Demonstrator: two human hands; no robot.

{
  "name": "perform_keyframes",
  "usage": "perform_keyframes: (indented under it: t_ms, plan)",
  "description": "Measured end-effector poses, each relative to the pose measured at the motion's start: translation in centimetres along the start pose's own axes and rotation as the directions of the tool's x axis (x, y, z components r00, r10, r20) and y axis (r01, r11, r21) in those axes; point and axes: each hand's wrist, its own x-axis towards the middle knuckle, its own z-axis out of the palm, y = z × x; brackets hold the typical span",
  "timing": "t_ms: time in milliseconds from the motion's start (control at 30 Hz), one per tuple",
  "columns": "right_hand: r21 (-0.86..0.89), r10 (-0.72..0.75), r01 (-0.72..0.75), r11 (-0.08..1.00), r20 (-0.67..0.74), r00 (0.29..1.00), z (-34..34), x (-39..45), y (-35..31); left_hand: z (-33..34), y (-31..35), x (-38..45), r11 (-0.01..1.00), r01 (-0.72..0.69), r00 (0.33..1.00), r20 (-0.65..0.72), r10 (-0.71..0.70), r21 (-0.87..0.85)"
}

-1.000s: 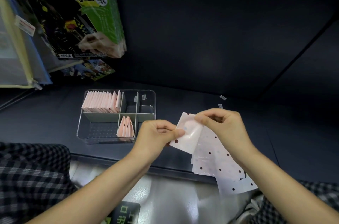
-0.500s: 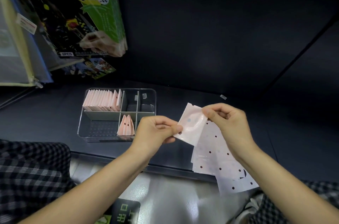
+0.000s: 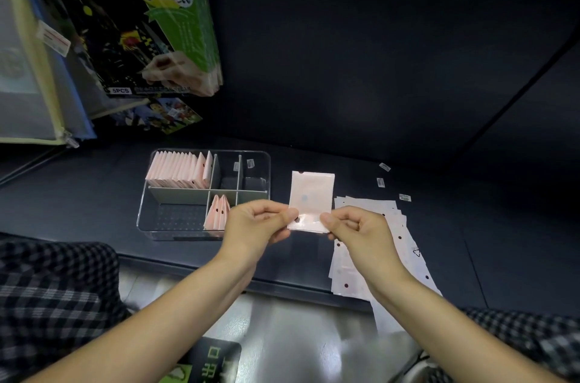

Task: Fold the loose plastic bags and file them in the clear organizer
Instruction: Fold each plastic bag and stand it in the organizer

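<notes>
Holding now: a pink plastic bag (image 3: 310,199), already doubled over by the look of it, is lifted upright at the centre of the frame, above the dark shelf (image 3: 408,144).
Left hand (image 3: 255,222): pinches the bag's lower left corner between thumb and fingers.
Right hand (image 3: 357,227): pinches the lower right corner the same way, so both hands are closed on the one bag.
Clear organizer (image 3: 147,210): sits left of centre on the shelf, just beside the left hand.
Filed so far: a full row of folded pink bags (image 3: 175,169) stands in the upper left compartment, and a small cluster of folded bags (image 3: 216,211) stands in a lower middle one (these show pointed tops and black dots).
Free space: the lower left compartment and the small ones at upper right look unfilled.
Left to do: a stack of loose flat bags (image 3: 408,244) lies right of centre, partly under the right forearm and overhanging the shelf edge.
Progress, as a judgement: well over half, since the filed bags seem to outnumber the loose ones; the held bag likely needs another fold before filing.
</notes>
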Motion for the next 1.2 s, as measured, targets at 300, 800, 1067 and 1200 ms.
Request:
perform_keyframes:
  t_ms: [300, 800, 1067, 1200]
  plan:
    - [-0.031, 0.13, -0.131, 0.991, -0.038, 0.991, 2.6, 1.0, 3.6, -3.7, -3.5, 2.8, 0.975, 0.16, 0.976, 0.123, -0.18, 0.157]
    - [-0.088, 0.205, -0.212, 0.973, -0.081, 0.975, 9.2, 2.6, 8.0, -13.1, -7.8, 11.9, -0.159, -0.27, 0.879, 0.31, 0.362, 0.95]
    - [-0.127, 0.178, -0.186, 0.974, -0.077, 0.981, 11.1, 4.0, 7.7, -14.0, -7.7, 13.6, -0.28, -0.336, 0.889, 0.401, 0.22, 0.899]
    - [-0.202, 0.129, -0.142, 0.969, -0.078, 0.989, 13.1, 5.8, 7.2, -15.1, -8.2, 13.4, -0.303, -0.372, 0.856, 0.451, 0.254, 0.877]
